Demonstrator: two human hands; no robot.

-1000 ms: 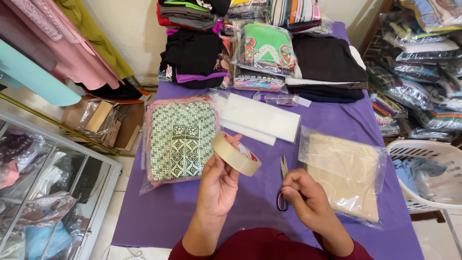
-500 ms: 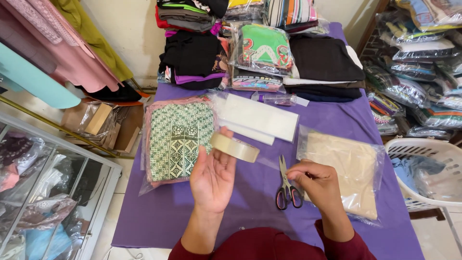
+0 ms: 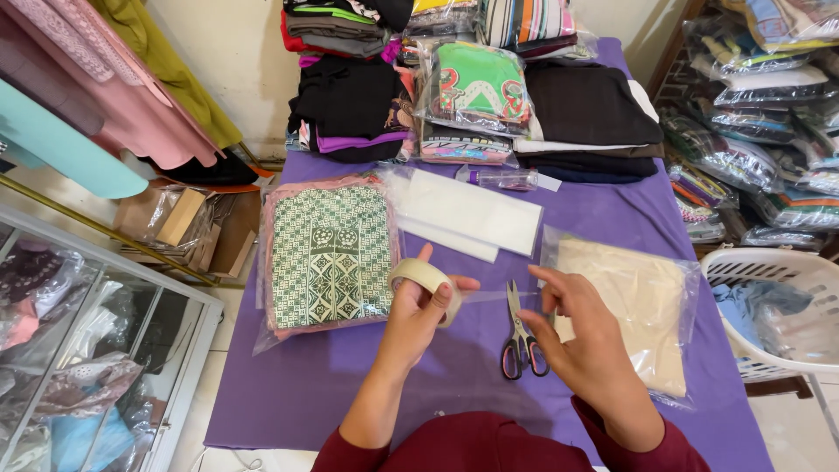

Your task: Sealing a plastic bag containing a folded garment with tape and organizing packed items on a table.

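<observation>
On the far left a glass display case (image 3: 87, 350) stands by the purple cloth-covered table (image 3: 350, 385). On the table, to the left, lies a green and white patterned cloth in a clear plastic bag (image 3: 328, 258). Just right of it, a flat white folded sheet in clear wrap (image 3: 468, 210) lies a bit farther back. The left hand (image 3: 419, 319) grips a round roll of clear sticky tape (image 3: 424, 280), holding it up above the table with the fingers around its rim. A thin strip of tape (image 3: 498, 295) runs from the roll across to the right hand (image 3: 577, 336), which pinches its end between the fingertips. Under the strip, scissors with pink and black handles (image 3: 522, 345) lie on the table. A cream cloth in a clear plastic bag (image 3: 638, 306) lies right of the hand. A white plastic basket (image 3: 778, 271) stands at the far right
</observation>
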